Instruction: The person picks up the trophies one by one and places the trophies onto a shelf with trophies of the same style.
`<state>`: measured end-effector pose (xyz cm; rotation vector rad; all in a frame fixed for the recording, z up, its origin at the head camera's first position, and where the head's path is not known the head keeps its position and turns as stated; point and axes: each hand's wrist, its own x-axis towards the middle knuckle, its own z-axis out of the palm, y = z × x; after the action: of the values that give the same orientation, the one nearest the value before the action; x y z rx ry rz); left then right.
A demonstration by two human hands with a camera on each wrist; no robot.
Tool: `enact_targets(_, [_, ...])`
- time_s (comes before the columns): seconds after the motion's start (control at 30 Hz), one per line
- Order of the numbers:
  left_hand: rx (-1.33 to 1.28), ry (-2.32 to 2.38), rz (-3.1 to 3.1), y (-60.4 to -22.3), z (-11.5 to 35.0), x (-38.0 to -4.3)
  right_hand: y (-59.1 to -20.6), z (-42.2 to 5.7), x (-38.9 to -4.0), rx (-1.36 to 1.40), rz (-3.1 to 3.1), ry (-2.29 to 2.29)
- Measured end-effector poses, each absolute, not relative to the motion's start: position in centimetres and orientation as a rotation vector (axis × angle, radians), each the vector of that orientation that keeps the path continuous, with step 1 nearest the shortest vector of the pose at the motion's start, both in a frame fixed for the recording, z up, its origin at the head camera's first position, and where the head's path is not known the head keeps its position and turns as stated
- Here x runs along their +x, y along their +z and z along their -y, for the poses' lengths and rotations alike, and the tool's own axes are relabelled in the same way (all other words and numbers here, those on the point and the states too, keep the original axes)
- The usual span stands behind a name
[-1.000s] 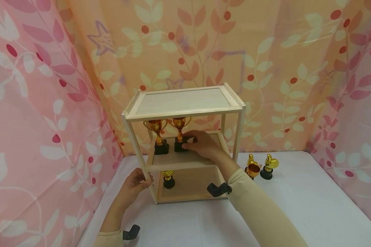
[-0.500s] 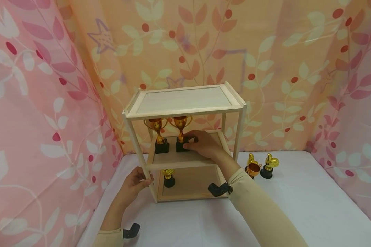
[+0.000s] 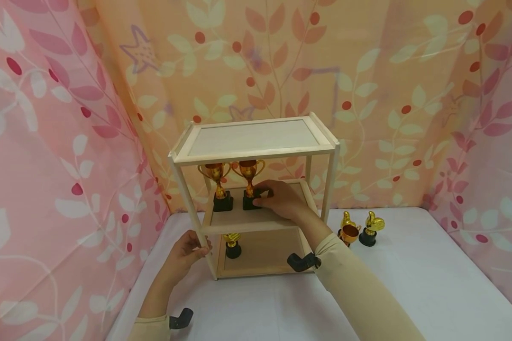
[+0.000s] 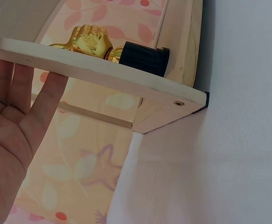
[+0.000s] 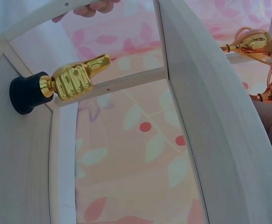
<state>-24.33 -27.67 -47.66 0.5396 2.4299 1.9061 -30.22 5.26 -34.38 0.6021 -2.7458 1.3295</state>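
A three-tier wooden shelf rack (image 3: 256,155) stands on the white-covered table. My left hand (image 3: 178,261) grips its front left post (image 4: 103,70), thumb on one side and fingers on the other. On the middle tier, my right hand (image 3: 281,200) holds the black base of a gold cup trophy (image 3: 248,174) between thumb and fingers. Left of it stands a second cup trophy (image 3: 216,176), upright, its rim overlapped by the top tier's edge. A gold thumbs-up trophy (image 3: 233,247) with a round black base sits at the bottom tier's left, its top hidden by the middle tier.
On the table right of the rack stand a thumbs-up trophy (image 3: 370,231), another thumbs-up trophy (image 3: 346,219) and, before that one, a cup trophy (image 3: 349,234) partly behind my right sleeve. Floral cloth (image 3: 367,118) surrounds the table on the back and both sides.
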Motion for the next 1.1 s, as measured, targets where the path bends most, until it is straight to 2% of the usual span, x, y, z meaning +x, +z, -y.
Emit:
enact_targets(0.4, [0.569,1.882,-2.428,-45.2,27.0,-22.8,-34.2,-5.2,-30.1,0.564,2.749,1.313])
enact_targets(1.1, [0.548,1.906,-2.397,-45.5,26.9,-23.0,-34.1,-5.1,-29.9,0.562,2.747,1.322])
